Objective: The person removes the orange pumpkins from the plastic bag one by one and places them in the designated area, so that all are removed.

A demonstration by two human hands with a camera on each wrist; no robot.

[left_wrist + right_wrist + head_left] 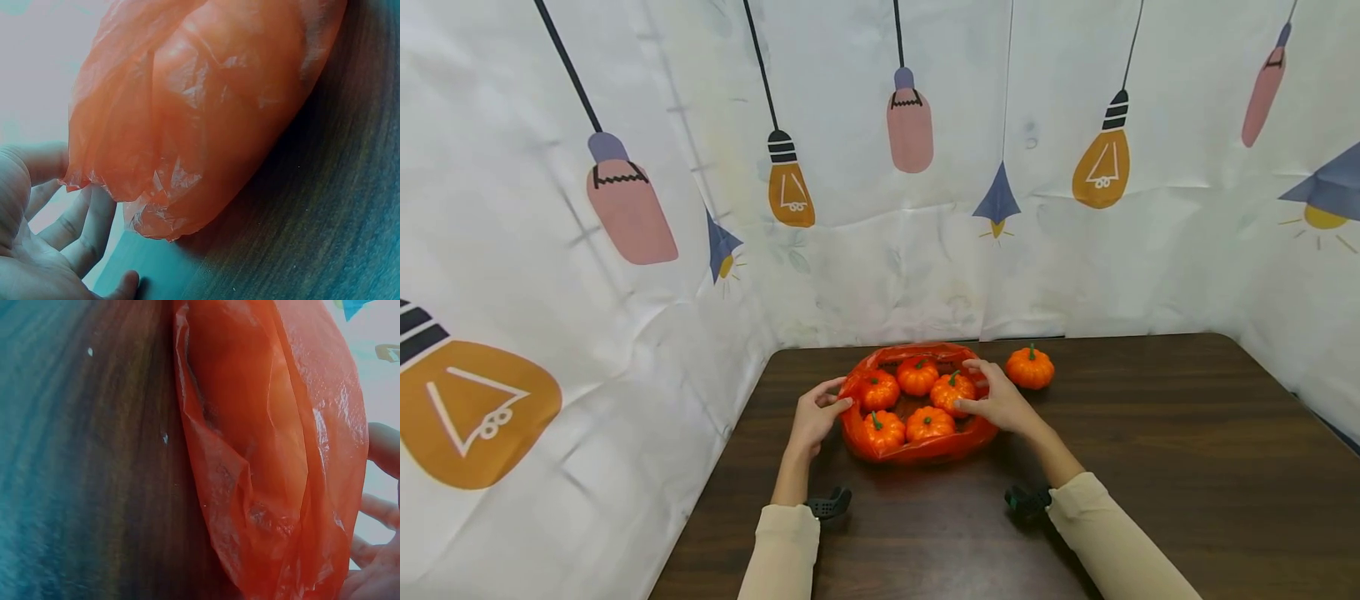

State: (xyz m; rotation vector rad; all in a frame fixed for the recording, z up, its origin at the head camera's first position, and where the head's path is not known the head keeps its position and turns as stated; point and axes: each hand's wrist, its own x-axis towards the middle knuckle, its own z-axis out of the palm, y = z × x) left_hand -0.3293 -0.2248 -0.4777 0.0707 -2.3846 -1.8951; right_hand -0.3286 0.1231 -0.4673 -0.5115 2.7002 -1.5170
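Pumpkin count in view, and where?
6. Inside the red plastic bag: left pumpkin, back pumpkin, right pumpkin, front-left pumpkin, front-middle pumpkin. On the table, right of the bag: lone pumpkin. More could be hidden in the bag.

Creased white sheeting (880, 283) hangs at the left, the back and the right, printed with pink, amber and blue lamps (910, 133) on dark cords (567, 62). Against it stands a dark brown, wood-grained table (1180, 433) with rounded far corners, a soft sheen (925, 508) across its near part

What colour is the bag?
The bag is reddish orange, showing best in the right wrist view.
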